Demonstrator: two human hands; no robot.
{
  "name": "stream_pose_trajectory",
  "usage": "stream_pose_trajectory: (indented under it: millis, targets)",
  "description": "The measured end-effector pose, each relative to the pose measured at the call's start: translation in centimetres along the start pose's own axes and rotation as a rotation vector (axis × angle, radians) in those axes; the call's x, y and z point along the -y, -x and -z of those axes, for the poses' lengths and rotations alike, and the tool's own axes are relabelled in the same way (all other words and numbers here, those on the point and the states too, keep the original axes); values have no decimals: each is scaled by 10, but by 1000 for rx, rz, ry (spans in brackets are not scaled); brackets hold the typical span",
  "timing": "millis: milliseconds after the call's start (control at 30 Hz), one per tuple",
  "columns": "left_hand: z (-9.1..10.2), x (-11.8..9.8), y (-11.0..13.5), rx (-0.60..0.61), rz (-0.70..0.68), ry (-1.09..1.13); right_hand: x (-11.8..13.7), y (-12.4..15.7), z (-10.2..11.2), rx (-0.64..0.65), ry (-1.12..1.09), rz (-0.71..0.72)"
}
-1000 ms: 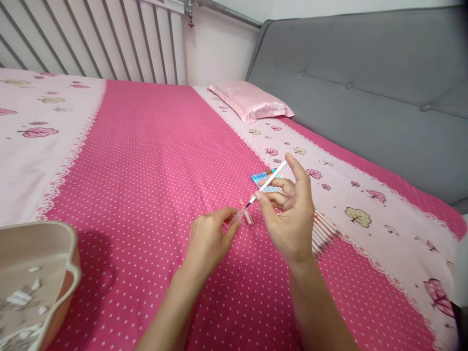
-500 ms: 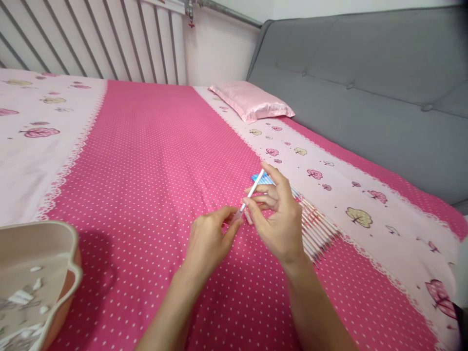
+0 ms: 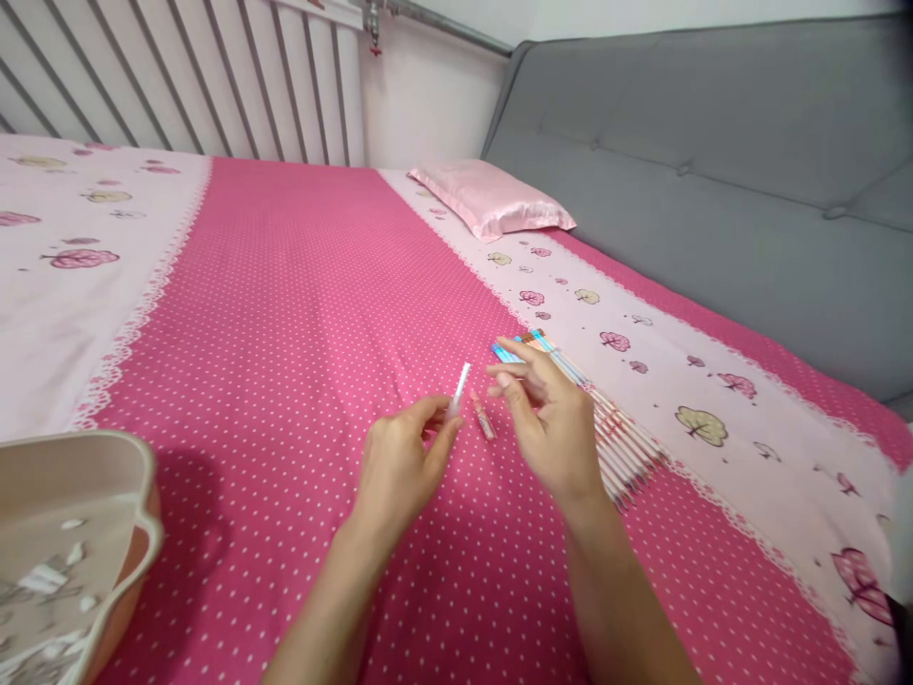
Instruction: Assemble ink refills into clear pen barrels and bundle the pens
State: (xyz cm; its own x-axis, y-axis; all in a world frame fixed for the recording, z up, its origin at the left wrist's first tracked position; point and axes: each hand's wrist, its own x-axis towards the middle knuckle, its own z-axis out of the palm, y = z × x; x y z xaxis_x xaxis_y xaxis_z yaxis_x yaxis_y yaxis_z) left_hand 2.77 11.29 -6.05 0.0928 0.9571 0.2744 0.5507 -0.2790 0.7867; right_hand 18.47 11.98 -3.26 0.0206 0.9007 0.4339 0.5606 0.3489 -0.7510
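Note:
My left hand pinches a slim white stick between thumb and fingers. Its lower end looks translucent and partly disappears behind the fingertips; the upper end points up, slightly right. To the right of it, my right hand hovers with fingers apart and slightly curled, holding nothing visible. A small pink printed tube lies on the bed between the two hands. Behind and beside my right hand, several slim pen-like sticks lie in a row, with blue and brown far ends and dark near tips; the hand covers part of them.
A beige bin with white scraps and small bits inside stands at the lower left. A pink dotted bedsheet spreads under everything. Farther back are a pink pillow, a grey headboard and a white radiator.
My right hand has let go of the white stick and drawn slightly away to the right. The stick, in my left hand, now sits lower and more upright. The pink tube shows more fully.

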Motion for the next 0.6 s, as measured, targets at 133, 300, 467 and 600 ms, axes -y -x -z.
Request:
stream_pose_trajectory:
  millis: [133, 300, 467, 600]
  targets:
    - [1, 2, -1, -37, 40, -30, -24, -6, -5, 160, 274, -245]
    - [3, 3, 0, -29, 66, -25, -48, -3, -28, 333, 596, -368]
    - [4, 3, 0, -25, 82, -19, -65, 2, -43, 310, 614, -292]
    - [4, 4, -2, -34, 106, -23, -63, -2, -38, 275, 423, -236]
